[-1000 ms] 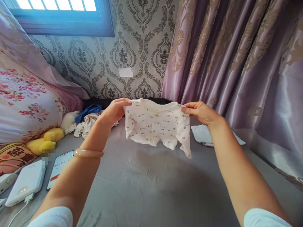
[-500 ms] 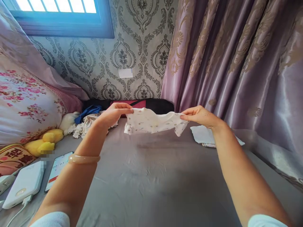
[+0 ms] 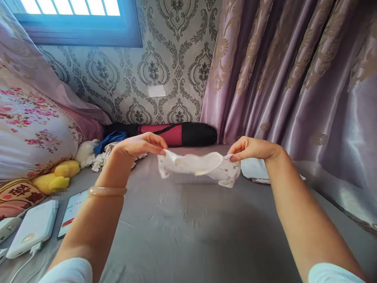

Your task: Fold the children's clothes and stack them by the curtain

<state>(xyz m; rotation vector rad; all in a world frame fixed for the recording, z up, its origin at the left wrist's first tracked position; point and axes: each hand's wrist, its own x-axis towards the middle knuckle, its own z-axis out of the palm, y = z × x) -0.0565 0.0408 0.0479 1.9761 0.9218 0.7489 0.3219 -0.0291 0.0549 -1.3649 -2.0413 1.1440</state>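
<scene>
We see a small white baby shirt (image 3: 198, 167) with a fine print held out flat and low over the grey bedsheet (image 3: 182, 232), roughly in the middle of the bed and towards its far end. It hangs between the two hands, its pale inside turned up, and its lower edge droops towards the sheet; we cannot tell whether it touches.

The left hand (image 3: 138, 146) pinches the shirt's left edge between thumb and fingertips, palm down. A pale bangle (image 3: 107, 191) sits on that forearm. The right hand (image 3: 253, 149) is closed on the shirt's right edge in the same pinch, fingers curled over the cloth.

Just beyond the right hand a folded white cloth (image 3: 255, 169) lies on the sheet, partly hidden by the wrist. Behind the left hand a loose heap of clothes (image 3: 103, 157) lies with a blue piece on top. Against the wall at the far end of the bed rests a red and black roll bag (image 3: 179, 134).

Further left we find a yellow plush toy (image 3: 55, 179), a large flowered pillow (image 3: 32, 133), a phone (image 3: 72, 212) with its screen lit and a white power bank (image 3: 32, 228) with a cable. Purple curtains (image 3: 294, 78) hang along the right side, and patterned wallpaper (image 3: 153, 63) covers the wall under a blue window frame (image 3: 82, 33).
</scene>
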